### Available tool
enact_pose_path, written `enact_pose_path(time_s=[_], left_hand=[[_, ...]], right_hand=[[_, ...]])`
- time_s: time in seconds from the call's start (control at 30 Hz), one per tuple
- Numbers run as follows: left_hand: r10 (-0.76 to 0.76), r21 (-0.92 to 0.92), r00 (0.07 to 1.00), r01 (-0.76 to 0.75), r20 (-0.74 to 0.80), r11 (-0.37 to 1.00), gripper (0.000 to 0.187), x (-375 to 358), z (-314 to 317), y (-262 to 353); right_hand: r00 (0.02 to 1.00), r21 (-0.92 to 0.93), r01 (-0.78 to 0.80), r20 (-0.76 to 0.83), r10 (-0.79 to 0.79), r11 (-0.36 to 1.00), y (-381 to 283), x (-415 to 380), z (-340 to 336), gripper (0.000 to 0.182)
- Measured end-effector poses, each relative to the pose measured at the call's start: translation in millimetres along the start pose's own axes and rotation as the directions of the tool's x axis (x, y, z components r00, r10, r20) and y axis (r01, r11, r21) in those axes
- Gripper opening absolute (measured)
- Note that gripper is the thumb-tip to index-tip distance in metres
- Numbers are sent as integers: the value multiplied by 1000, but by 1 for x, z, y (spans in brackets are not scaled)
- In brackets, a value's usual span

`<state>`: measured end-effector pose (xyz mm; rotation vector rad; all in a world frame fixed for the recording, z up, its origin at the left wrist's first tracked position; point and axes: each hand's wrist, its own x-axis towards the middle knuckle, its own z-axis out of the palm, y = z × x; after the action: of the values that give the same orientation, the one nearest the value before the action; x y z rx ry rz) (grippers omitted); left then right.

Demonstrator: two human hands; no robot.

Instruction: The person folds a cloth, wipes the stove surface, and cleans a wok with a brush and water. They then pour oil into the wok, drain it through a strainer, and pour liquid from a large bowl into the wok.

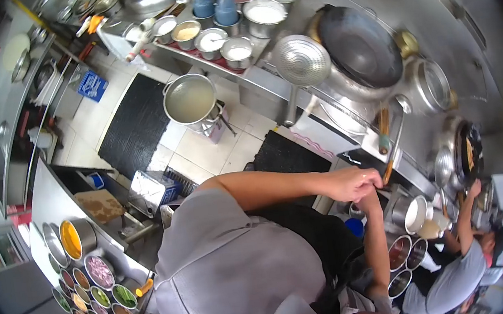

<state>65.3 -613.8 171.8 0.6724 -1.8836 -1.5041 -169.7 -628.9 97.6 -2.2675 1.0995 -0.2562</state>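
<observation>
1. The left hand (350, 184) is stretched across the body to the front edge of the cooking range (348, 126). Its fingers are bent down and bunched together, but I cannot tell whether they grip anything.
2. The right hand (371, 197) comes up from below and meets the left one. It is mostly hidden under it, so I cannot tell how its fingers are set.
3. Just beside the knuckles, at that same front edge, lies a wooden handle (386, 172). A second wooden-handled ladle (385, 129) rests a little further along the range.
4. Below the hands stand a white-lined pot (416, 214) and dark sauce bowls (400, 253).
5. Further back on the range sits a big black wok (360, 48), with a perforated skimmer (301, 60) at its near side.
6. The seasoning shelf (267, 76) carries steel bowls (265, 15) and two blue cups (214, 3); a stock pot (190, 99) stands below it.
7. At the far end a co-worker (452, 283) in grey raises a hand by a second wok (470, 152).
8. Behind, the prep counter's corner holds ingredient tins (99, 271).
</observation>
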Motion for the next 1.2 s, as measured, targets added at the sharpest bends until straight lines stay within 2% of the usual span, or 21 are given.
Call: enact_pose_path(time_s=[0.03, 0.07, 0.1, 0.13, 0.2, 0.27, 0.33, 0.47, 0.57, 0.67, 0.73, 0.77, 0.87, 0.97, 1.0, 1.03, 1.07, 1.1, 1.13, 1.17, 1.2], left_hand=[[-3, 1, 1000, 3, -30, 1000, 42, -7, -11, -5], [-171, -82, 982, 177, 80, 981, 55, -14, -19, -11], [-319, -145, 925, 351, 204, 925, 68, -20, -27, -14], [-279, -343, 932, 347, 234, 873, 86, -23, -25, -15], [-402, -465, 882, 471, 246, 750, 85, -6, -6, -18], [-194, -790, 971, 226, 137, 570, 81, 33, 10, -19], [-329, -955, 943, 139, 47, 260, 71, 65, 4, -9], [-400, -966, 912, 178, 90, 188, 32, 108, -13, -20], [-394, -970, 911, 196, 126, 144, 24, 144, -4, -48], [-467, -968, 849, 243, 246, -68, 14, 166, 12, -80], [-462, -970, 855, 237, 237, -58, 18, 174, 29, -117], [-481, -941, 808, 302, 339, -155, 28, 174, 32, -138], [-641, -964, 757, 246, 127, 100, 41, 153, 53, -141], [-727, -961, 650, 272, 224, -53, 48, 135, 60, -167], [-661, -947, 680, 269, 316, -176, 51, 124, 61, -200], [-782, -980, 605, 194, 148, -35, 48, 119, 79, -274], [-812, -955, 578, 280, 85, 100, 44, 95, 60, -284], [-870, -852, 466, 379, -160, 360, 50, 79, 52, -326], [-907, -816, 245, 401, -342, 416, 60, 63, 42, -334], [-668, -479, 148, 587, -729, 653, 72, 38, 50, -396], [-757, -547, 70, 648, -650, 530, 73, 26, 14, -372]], right_hand=[[985, 52, -119, 132, 111, 992, 38, 15, 16, 25], [985, 45, -99, 149, 91, 994, 60, 37, 13, 25], [956, -308, -91, 239, 169, 947, 76, 66, 7, 25], [921, -618, -37, 285, 268, 785, 83, 96, 3, 27], [931, -728, -191, 79, 357, 658, 65, 155, -15, 27], [929, -661, -342, -130, 348, 668, 59, 208, -23, 27], [938, -608, -320, -94, 334, 727, 30, 234, -40, 26], [911, -589, -388, -125, 394, 709, 62, 238, -70, 27], [864, -403, -496, -312, 395, 769, 65, 211, -75, 28], [753, -205, -633, -387, 532, 746, 84, 180, -57, 29], [503, 133, -764, -491, 711, 632, 103, 160, -33, 30], [444, 163, -780, -535, 719, 604, 111, 151, -17, 32], [463, 367, -691, -436, 771, 623, 125, 99, 15, 31], [594, 637, -480, -269, 758, 602, 116, 58, 66, 30], [673, 710, -390, -215, 707, 587, 112, 60, 80, 30], [769, 731, -343, -144, 623, 591, 108, 53, 95, 28], [830, 829, -308, -6, 558, 466, 71, 48, 82, 31], [832, 839, -372, 113, 543, 396, 63, 38, 87, 36], [793, 751, -549, 330, 513, 366, 82, 19, 106, 43], [787, 748, -574, 392, 477, 332, 81, 2, 116, 44], [771, 764, -574, 382, 509, 296, 106, -21, 150, 40]])
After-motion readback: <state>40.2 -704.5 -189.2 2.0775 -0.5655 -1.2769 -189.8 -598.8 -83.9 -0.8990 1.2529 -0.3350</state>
